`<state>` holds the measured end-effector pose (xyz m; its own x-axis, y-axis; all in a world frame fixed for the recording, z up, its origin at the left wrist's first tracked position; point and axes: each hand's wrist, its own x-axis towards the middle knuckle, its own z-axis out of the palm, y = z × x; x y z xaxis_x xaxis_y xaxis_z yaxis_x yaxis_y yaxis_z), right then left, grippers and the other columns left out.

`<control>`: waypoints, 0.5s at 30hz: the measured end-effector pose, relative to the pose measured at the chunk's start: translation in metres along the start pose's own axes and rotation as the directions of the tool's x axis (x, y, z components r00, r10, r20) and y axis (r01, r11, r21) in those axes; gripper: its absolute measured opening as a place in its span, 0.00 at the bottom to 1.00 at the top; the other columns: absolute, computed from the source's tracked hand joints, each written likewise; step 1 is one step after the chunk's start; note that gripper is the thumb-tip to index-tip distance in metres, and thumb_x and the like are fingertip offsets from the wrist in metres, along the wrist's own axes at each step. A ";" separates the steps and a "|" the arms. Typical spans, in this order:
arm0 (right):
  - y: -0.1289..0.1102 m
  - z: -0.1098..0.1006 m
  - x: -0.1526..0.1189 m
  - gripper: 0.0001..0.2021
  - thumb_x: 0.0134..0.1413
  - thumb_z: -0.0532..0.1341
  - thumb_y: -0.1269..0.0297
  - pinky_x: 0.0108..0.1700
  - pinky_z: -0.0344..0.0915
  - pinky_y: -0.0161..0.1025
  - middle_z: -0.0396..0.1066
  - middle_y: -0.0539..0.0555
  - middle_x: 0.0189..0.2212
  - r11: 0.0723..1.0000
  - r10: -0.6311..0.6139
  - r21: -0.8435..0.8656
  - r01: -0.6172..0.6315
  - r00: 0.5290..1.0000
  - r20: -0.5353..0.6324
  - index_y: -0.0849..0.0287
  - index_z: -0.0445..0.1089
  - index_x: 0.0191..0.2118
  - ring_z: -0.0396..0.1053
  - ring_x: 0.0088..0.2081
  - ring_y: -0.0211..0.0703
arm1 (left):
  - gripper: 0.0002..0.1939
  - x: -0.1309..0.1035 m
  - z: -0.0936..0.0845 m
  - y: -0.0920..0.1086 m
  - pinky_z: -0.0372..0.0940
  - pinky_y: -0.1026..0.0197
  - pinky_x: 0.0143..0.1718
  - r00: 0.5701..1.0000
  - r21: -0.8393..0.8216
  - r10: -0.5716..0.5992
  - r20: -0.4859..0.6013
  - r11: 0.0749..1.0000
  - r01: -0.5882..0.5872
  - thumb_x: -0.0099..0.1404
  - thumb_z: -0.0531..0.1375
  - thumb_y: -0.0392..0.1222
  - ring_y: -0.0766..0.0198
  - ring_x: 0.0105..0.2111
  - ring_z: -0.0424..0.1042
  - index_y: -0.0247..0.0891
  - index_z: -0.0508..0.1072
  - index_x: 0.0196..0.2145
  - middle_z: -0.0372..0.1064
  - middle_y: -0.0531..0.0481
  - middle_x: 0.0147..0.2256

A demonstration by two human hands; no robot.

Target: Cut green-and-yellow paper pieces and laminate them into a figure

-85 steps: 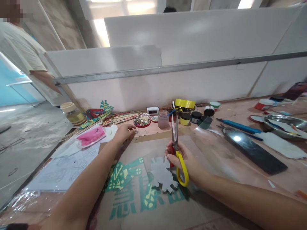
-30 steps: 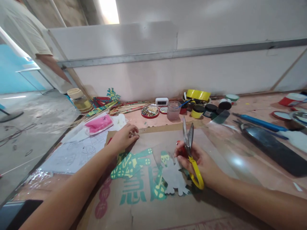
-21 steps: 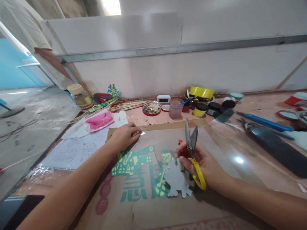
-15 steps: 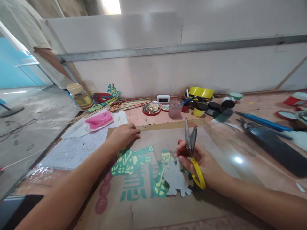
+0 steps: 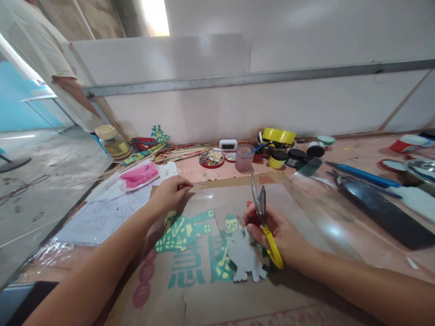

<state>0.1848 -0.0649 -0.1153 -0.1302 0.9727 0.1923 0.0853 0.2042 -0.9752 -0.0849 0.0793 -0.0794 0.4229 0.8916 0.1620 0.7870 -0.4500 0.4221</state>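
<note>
My right hand [image 5: 283, 233] is closed around yellow-handled scissors [image 5: 260, 203], whose blades point up and stand slightly apart. Its thumb and finger are at the top of a frog-like white paper cutout [image 5: 247, 258] and seem to pinch it. Under the cutout lies a green and yellow patterned piece [image 5: 224, 262], partly covered. To its left, a second patterned green piece [image 5: 185, 233] rests on the printed cardboard [image 5: 163, 299]. Near the cardboard's far left corner is my left hand [image 5: 171, 192], fingers curled together; what they hold, if anything, I cannot make out.
Along the back stand a jar of liquid [image 5: 113, 142], a red dish of beads [image 5: 211, 158], a white clock [image 5: 228, 145], a cup [image 5: 244, 158], paint pots [image 5: 277, 159] and yellow tape [image 5: 278, 135]. A dark case [image 5: 384, 213] lies right. A person [image 5: 50, 59] stands beyond the table, left.
The fingers of my left hand have curled in closer together. My right hand still has the scissors and cutout, almost unmoved. The view has tilted up slightly.
</note>
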 end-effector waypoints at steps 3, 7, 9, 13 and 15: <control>0.000 0.000 0.001 0.08 0.54 0.62 0.63 0.37 0.68 0.44 0.67 0.50 0.31 1.000 0.000 0.003 0.000 1.000 0.013 0.50 0.64 0.40 0.67 0.33 0.43 | 0.12 -0.001 -0.027 -0.002 0.66 0.61 0.33 0.999 -0.017 -0.040 -0.003 0.999 0.040 0.61 0.57 0.43 0.60 0.31 0.74 0.39 0.79 0.37 0.78 0.49 0.33; -0.006 0.002 0.002 0.08 0.52 0.63 0.62 0.36 0.68 0.44 0.67 0.50 0.30 1.000 0.002 -0.007 -0.002 1.000 0.011 0.50 0.64 0.39 0.67 0.32 0.45 | 0.18 -0.006 -0.063 -0.009 0.65 0.61 0.33 0.994 0.038 -0.075 -0.074 0.996 0.078 0.63 0.56 0.50 0.58 0.33 0.75 0.38 0.77 0.43 0.78 0.48 0.36; -0.009 0.003 0.002 0.09 0.50 0.64 0.62 0.35 0.68 0.45 0.67 0.50 0.30 1.000 -0.005 -0.004 0.005 1.000 0.001 0.51 0.65 0.37 0.67 0.32 0.46 | 0.18 -0.008 -0.065 -0.009 0.66 0.61 0.35 0.998 0.121 -0.050 -0.033 0.991 0.053 0.63 0.55 0.51 0.57 0.35 0.75 0.39 0.78 0.43 0.78 0.48 0.38; -0.010 0.005 0.003 0.09 0.48 0.65 0.63 0.36 0.68 0.44 0.68 0.50 0.30 1.000 -0.018 0.006 0.018 1.000 -0.005 0.51 0.66 0.36 0.68 0.32 0.45 | 0.18 -0.006 -0.040 0.001 0.67 0.56 0.43 0.999 0.164 0.014 0.047 0.986 -0.022 0.64 0.55 0.49 0.54 0.40 0.76 0.39 0.78 0.44 0.78 0.46 0.44; -0.008 0.006 0.003 0.09 0.49 0.65 0.64 0.36 0.68 0.43 0.68 0.49 0.30 1.000 -0.021 0.011 0.021 1.000 -0.001 0.51 0.66 0.37 0.68 0.32 0.44 | 0.18 0.004 -0.024 0.006 0.65 0.53 0.49 0.998 0.187 0.044 0.045 0.981 -0.051 0.67 0.53 0.46 0.52 0.47 0.73 0.39 0.76 0.48 0.75 0.44 0.49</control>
<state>0.1782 -0.0640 -0.1073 -0.1309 0.9682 0.2132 0.0716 0.2238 -0.9720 -0.0894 0.0811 -0.0544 0.4767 0.8678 0.1401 0.8344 -0.4968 0.2385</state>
